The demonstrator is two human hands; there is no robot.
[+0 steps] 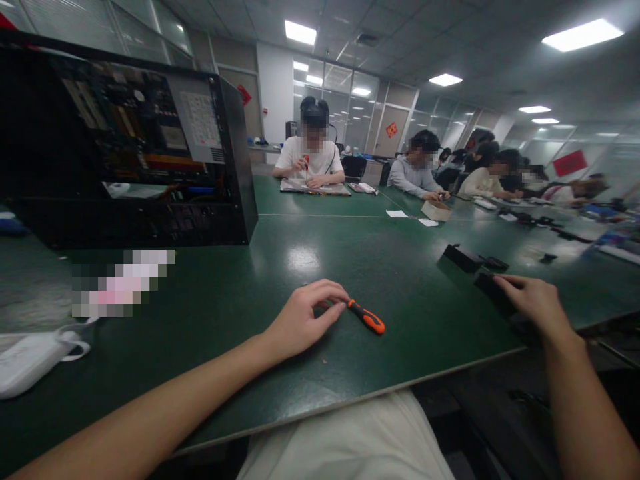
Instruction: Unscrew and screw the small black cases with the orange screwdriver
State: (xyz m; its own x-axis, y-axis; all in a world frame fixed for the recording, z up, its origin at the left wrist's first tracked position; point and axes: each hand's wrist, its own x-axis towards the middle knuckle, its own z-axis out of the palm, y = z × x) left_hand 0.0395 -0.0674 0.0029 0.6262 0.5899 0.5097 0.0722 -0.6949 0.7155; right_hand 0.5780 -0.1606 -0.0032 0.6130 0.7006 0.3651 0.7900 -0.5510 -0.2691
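Note:
My left hand [309, 319] rests low over the green table, its thumb and fingers closed at the shaft end of a screwdriver [367, 317]. The orange and black handle points right and towards me; the shaft is hidden by my fingers. On the right, my right hand [537, 303] grips a dark, box-shaped part [495, 290] near the table's front edge. Its exact kind is too dark to make out. Just beyond it lies another black angular piece [463, 258].
An open computer case [240, 167] stands at the left, its motherboard and power supply showing. A white device with a strap [35, 363] lies at the near left. Across the green table [320, 230] sit several people, near a small box [436, 211] and papers [397, 214].

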